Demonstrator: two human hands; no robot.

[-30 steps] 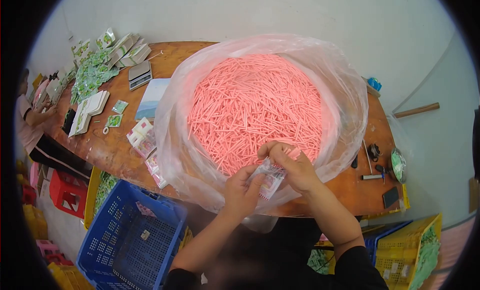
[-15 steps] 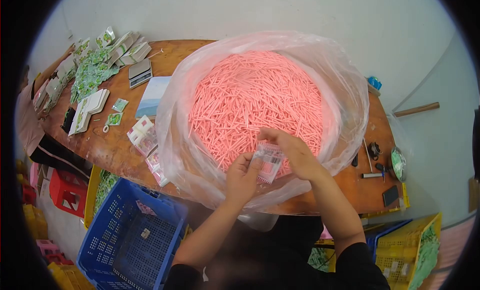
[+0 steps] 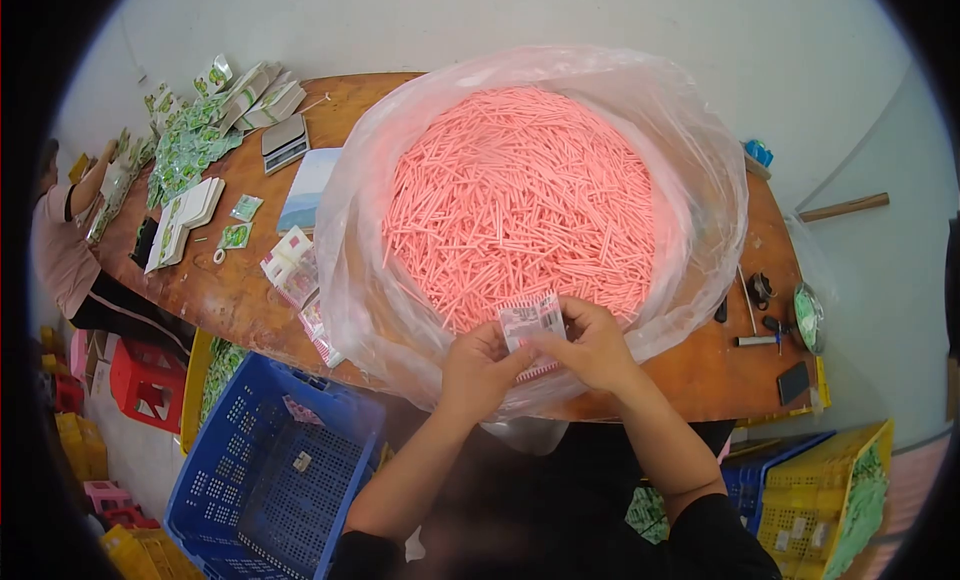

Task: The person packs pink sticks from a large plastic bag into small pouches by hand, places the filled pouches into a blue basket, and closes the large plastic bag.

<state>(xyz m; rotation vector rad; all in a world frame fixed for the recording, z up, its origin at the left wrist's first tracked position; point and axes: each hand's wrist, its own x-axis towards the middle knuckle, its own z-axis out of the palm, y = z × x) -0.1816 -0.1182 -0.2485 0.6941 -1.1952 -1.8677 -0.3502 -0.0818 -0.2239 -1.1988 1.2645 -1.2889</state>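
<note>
A small pink-and-white packet (image 3: 532, 322) is held upright over the near rim of a large clear plastic bag (image 3: 700, 195). My left hand (image 3: 478, 372) pinches its left side, fingers behind it and thumb near the lower edge. On the packet's right side, my right hand (image 3: 597, 348) also grips it, with the thumb across the lower front. Just beyond both hands, a big heap of thin pink sticks (image 3: 520, 200) fills the bag. More pink-and-white packets (image 3: 292, 268) lie on the table left of the bag.
A blue basket (image 3: 275, 470) stands at the lower left, by a red stool (image 3: 150, 380). On the wooden table (image 3: 250, 300) are a scale (image 3: 285, 145), green packets (image 3: 195, 140) and a phone-like dark slab (image 3: 793, 383). At far left, a person (image 3: 70, 230) works. Yellow crate (image 3: 820, 490) at lower right.
My right hand has come down from above the sticks onto the packet, which both hands now hold. The view has shifted slightly. The person at far left has lowered an arm.
</note>
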